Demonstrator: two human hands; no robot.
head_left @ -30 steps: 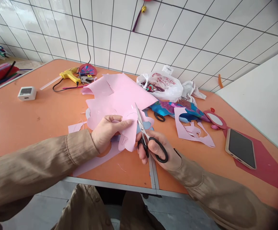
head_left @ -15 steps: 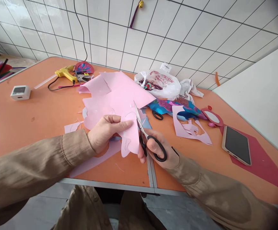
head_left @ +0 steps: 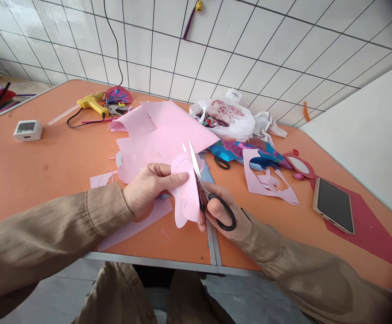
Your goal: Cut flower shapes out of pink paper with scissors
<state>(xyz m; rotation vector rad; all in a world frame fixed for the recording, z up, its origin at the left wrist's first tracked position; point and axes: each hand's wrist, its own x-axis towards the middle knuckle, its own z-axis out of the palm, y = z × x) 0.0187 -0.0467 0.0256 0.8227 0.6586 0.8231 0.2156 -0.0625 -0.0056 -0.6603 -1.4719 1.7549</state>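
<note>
Between thumb and fingers, my left hand (head_left: pixel 148 186) pinches a small pink paper cutout (head_left: pixel 189 200) with curved edges and faint drawn lines. My right hand (head_left: pixel 228 209) is closed round black-handled scissors (head_left: pixel 198 168), fingers through the loops. The scissors' blades point away from me and are slightly parted, with the cutout's upper right edge at them. Behind the hands lies a large pink sheet (head_left: pixel 169 123) with a cut, wavy edge. Pink scraps (head_left: pixel 131 225) rest on the table under my left wrist.
A yellow glue gun (head_left: pixel 94 104) with its cord and a small white box (head_left: pixel 28 130) are at left. Behind stands a white plastic bag (head_left: pixel 233 119). Right are shiny blue material (head_left: pixel 228 150), a cut pink scrap (head_left: pixel 270 180), and a phone (head_left: pixel 334 204) on red paper (head_left: pixel 375 229).
The cutout has turned slightly in my left hand, its lower end shifting right and down. The scissors' blades have opened a little, and both tips now show.
</note>
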